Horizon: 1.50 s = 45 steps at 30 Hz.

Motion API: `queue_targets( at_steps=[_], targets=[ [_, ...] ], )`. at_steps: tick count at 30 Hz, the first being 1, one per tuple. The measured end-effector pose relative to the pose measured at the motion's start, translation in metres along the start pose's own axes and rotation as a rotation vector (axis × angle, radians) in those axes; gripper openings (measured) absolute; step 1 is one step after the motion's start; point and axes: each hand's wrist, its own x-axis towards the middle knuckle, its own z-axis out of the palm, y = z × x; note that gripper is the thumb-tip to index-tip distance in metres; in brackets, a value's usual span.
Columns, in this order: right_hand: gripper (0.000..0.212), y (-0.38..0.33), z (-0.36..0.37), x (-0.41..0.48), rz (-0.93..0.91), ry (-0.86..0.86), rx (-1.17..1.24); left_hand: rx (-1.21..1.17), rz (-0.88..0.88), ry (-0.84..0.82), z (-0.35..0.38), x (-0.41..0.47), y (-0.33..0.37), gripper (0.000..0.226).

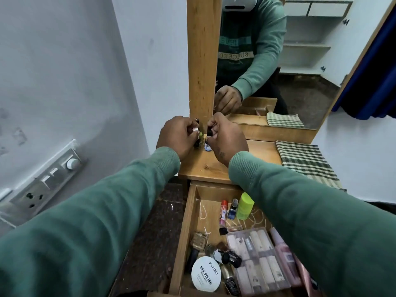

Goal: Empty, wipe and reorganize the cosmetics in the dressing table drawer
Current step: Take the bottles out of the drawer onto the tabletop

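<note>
I pinch small bottles (207,146) in my left hand (176,137) and right hand (228,139), standing them on the tabletop (214,169) to empty the drawer (184,232).

This is looking like a bedroom in a home: the left hand (177,136) and right hand (227,138) are working over a dressing table (214,168) whose mirror (300,86), just beyond them, is reflecting wall shelves (304,46). Below the hands a drawer (184,228) is standing open with cosmetics (206,273) lying in it. A cloth (306,161) is lying right of the right hand, and a switchboard (47,181) is sitting on the wall left of the left hand.
</note>
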Motion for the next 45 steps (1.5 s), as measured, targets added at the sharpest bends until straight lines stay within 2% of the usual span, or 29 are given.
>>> queue_targets(
  at_steps=[6,14,21,29,32,34,38,41,45],
  targets=[
    [0.037,0.000,0.001,-0.003,0.051,0.010,-0.008,-0.044,-0.053,0.027,0.008,-0.004,0.002,0.014],
    [0.040,0.006,0.007,-0.015,0.106,0.027,0.015,-0.076,-0.145,0.042,0.024,-0.022,-0.010,0.035],
    [0.034,0.011,0.012,-0.018,0.163,0.002,0.040,-0.067,-0.175,0.051,0.035,-0.023,-0.015,0.036],
    [0.033,0.015,0.008,-0.028,0.158,0.025,0.091,-0.019,-0.154,0.034,0.030,-0.040,-0.010,0.041],
    [0.035,0.020,-0.001,-0.050,0.097,0.015,0.112,0.058,-0.002,0.030,0.017,-0.066,-0.001,0.038],
    [0.029,0.022,-0.008,-0.070,0.023,-0.032,0.148,0.087,0.133,-0.020,0.008,-0.088,0.007,0.031],
    [0.022,0.033,-0.022,-0.121,-0.108,-0.197,0.133,0.102,0.307,-0.238,-0.005,-0.139,0.025,0.010],
    [0.016,0.051,-0.033,-0.160,-0.079,-0.348,0.120,0.106,0.412,-0.392,-0.010,-0.172,0.030,0.007],
    [0.014,0.073,-0.046,-0.194,-0.036,-0.501,0.158,0.144,0.493,-0.587,-0.004,-0.205,0.021,0.015]
  ],
)
